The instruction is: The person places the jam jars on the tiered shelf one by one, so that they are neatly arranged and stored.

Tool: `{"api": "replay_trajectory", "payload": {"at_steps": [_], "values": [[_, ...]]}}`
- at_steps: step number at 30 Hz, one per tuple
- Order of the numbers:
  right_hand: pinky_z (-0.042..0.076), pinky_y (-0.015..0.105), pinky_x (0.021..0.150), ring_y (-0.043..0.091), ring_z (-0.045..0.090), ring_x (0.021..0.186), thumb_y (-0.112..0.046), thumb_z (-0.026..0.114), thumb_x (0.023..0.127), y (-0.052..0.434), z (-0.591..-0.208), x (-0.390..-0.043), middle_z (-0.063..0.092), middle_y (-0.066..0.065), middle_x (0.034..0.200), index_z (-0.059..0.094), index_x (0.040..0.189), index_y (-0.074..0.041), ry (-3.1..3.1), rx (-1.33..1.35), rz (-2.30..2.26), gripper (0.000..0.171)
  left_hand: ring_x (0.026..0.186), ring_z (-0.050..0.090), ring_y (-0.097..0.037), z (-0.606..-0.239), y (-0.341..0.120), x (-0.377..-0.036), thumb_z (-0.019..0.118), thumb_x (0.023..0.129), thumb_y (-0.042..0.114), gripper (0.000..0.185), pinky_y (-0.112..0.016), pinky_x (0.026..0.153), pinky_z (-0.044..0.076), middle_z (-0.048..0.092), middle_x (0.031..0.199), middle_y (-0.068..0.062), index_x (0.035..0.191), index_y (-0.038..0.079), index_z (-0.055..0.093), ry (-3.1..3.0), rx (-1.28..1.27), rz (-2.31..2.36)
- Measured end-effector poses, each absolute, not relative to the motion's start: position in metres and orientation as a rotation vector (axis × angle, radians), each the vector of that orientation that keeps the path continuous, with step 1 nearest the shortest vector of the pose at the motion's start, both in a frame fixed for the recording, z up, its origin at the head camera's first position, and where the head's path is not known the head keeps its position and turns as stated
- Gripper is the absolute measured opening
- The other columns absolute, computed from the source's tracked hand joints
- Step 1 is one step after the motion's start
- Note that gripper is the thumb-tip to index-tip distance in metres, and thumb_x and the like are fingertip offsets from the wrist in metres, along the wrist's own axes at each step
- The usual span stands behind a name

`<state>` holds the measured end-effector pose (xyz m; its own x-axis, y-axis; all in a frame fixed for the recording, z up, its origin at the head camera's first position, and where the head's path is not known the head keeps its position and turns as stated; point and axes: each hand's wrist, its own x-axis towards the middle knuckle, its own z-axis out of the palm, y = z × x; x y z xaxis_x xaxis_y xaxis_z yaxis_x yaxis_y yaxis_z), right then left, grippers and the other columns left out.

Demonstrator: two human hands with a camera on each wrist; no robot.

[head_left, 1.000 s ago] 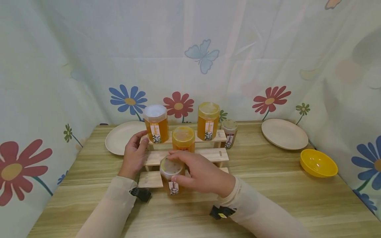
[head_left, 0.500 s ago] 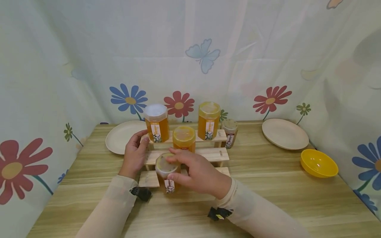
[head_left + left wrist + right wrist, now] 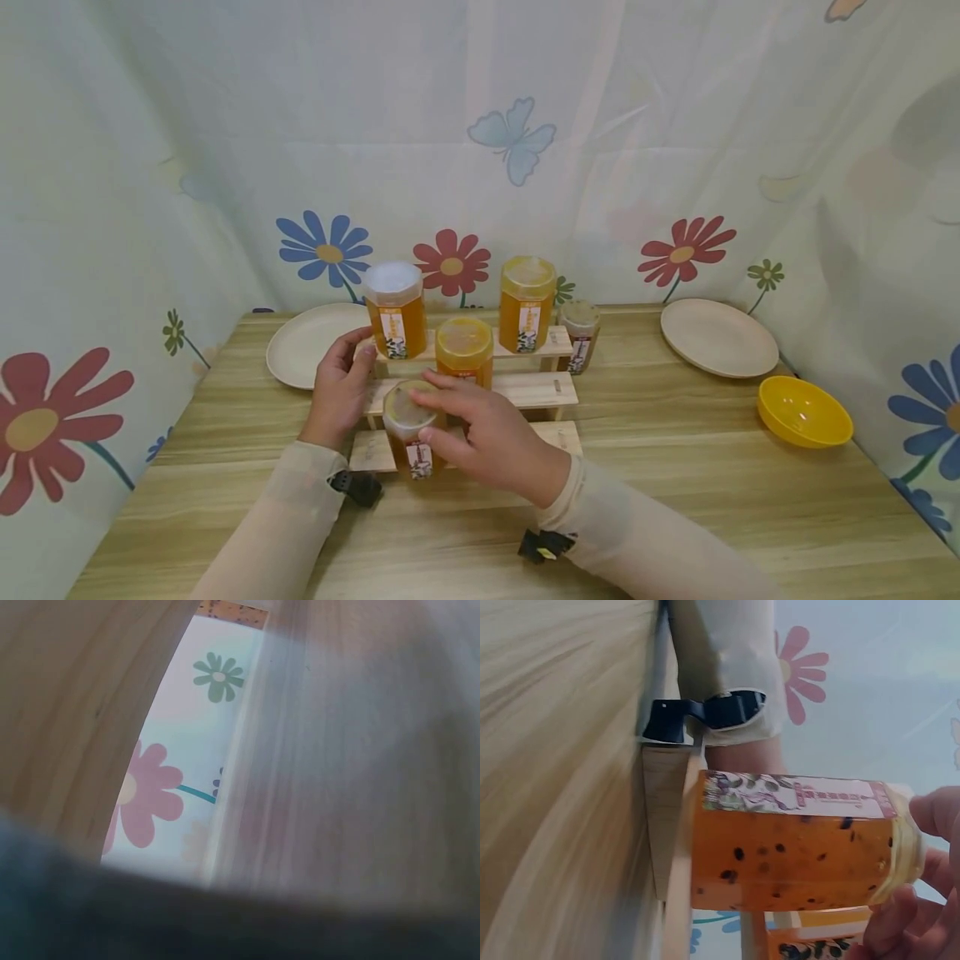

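My right hand grips a jar of orange preserve around its lid. In the right wrist view the jar has dark seeds and a white label, and its base is at the lowest step of a three-step wooden rack. My left hand holds the rack's left end near the upper steps; some of its fingers are hidden. A yellow-lidded jar stands on the middle step. On the top step are a white-lidded amber jar and another yellow-lidded jar.
Behind the rack's right end stands a seeded jar on the table. One pale plate lies at the back left, another plate at the right. A yellow bowl sits near the right table edge. Flowered cloth surrounds the table.
My right hand has shifted the seeded jar left and slightly back along the lowest step. The left hand stays at the rack's left end.
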<state>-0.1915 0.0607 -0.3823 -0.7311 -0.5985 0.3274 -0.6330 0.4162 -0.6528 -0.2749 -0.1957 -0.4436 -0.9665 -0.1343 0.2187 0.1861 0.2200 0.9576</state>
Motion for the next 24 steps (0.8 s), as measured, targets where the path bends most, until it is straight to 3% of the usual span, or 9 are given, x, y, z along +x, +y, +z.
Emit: {"api": "replay_trajectory", "payload": {"at_steps": [4,6,8,11,13,15,16,21,24], "values": [[0.049,0.044,0.113,0.019,0.046,0.15,-0.032,0.069,0.104,0.055,-0.386,-0.192,0.046,0.001,0.164,0.063,0.148,-0.021,-2.56,1.119,1.224,0.046,0.14,0.05,-0.019,-0.444,-0.196,-0.275,0.051,0.113,0.033,0.044,-0.028,0.117,0.042,0.052,0.158,-0.005,0.151,0.011,0.051,-2.251,-0.036,-1.809],[0.055,0.036,0.101,0.017,0.048,0.147,-0.032,0.069,0.104,0.053,-0.388,-0.191,0.046,0.0,0.164,0.063,0.148,-0.021,-2.554,1.1,1.225,0.045,0.141,0.049,-0.019,-0.444,-0.196,-0.275,0.05,0.113,0.032,0.044,-0.029,0.118,0.042,0.052,0.158,-0.005,0.152,0.011,0.051,-2.253,-0.034,-1.813],[0.056,0.029,0.083,0.015,0.066,0.124,-0.031,0.07,0.104,0.051,-0.39,-0.191,0.046,-0.002,0.164,0.063,0.146,-0.021,-2.556,1.081,1.252,0.044,0.141,0.049,-0.019,-0.444,-0.196,-0.275,0.05,0.113,0.031,0.043,-0.029,0.118,0.042,0.052,0.158,-0.005,0.151,0.011,0.051,-2.25,-0.036,-1.822],[0.046,0.023,0.064,0.012,0.069,0.089,-0.03,0.071,0.103,0.05,-0.391,-0.191,0.045,-0.004,0.165,0.063,0.142,-0.02,-2.564,1.057,1.298,0.041,0.14,0.049,-0.019,-0.443,-0.196,-0.274,0.051,0.113,0.031,0.043,-0.024,0.115,0.043,0.052,0.158,-0.006,0.151,0.011,0.051,-2.243,-0.04,-1.829],[0.046,0.021,0.063,0.012,0.065,0.075,-0.03,0.071,0.103,0.05,-0.392,-0.191,0.044,-0.004,0.165,0.063,0.14,-0.02,-2.564,1.056,1.322,0.04,0.139,0.05,-0.018,-0.442,-0.195,-0.273,0.051,0.113,0.03,0.043,-0.02,0.112,0.043,0.052,0.158,-0.006,0.151,0.011,0.051,-2.235,-0.043,-1.834],[0.045,0.021,0.063,0.01,0.068,0.085,-0.03,0.071,0.103,0.049,-0.391,-0.191,0.044,-0.005,0.165,0.063,0.14,-0.02,-2.568,1.06,1.322,0.039,0.138,0.05,-0.019,-0.442,-0.195,-0.273,0.051,0.113,0.029,0.043,-0.017,0.108,0.044,0.052,0.157,-0.007,0.152,0.01,0.051,-2.226,-0.05,-1.84],[0.045,0.02,0.063,0.011,0.067,0.08,-0.029,0.071,0.103,0.049,-0.391,-0.191,0.043,-0.005,0.166,0.063,0.14,-0.02,-2.573,1.062,1.32,0.04,0.138,0.05,-0.018,-0.441,-0.195,-0.273,0.051,0.113,0.029,0.043,-0.016,0.108,0.043,0.053,0.157,-0.007,0.151,0.01,0.051,-2.222,-0.054,-1.843],[0.049,0.021,0.067,0.012,0.069,0.116,-0.029,0.072,0.103,0.047,-0.391,-0.191,0.042,-0.006,0.166,0.063,0.141,-0.02,-2.586,1.059,1.317,0.041,0.138,0.05,-0.017,-0.443,-0.195,-0.274,0.052,0.113,0.028,0.042,-0.015,0.107,0.043,0.054,0.156,-0.006,0.151,0.01,0.051,-2.204,-0.058,-1.864],[0.056,0.025,0.082,0.015,0.061,0.134,-0.029,0.072,0.102,0.046,-0.391,-0.191,0.042,-0.005,0.166,0.063,0.141,-0.02,-2.573,1.056,1.304,0.042,0.138,0.05,-0.016,-0.443,-0.195,-0.275,0.051,0.113,0.029,0.042,-0.014,0.107,0.043,0.054,0.156,-0.006,0.151,0.01,0.052,-2.206,-0.049,-1.861]]}}
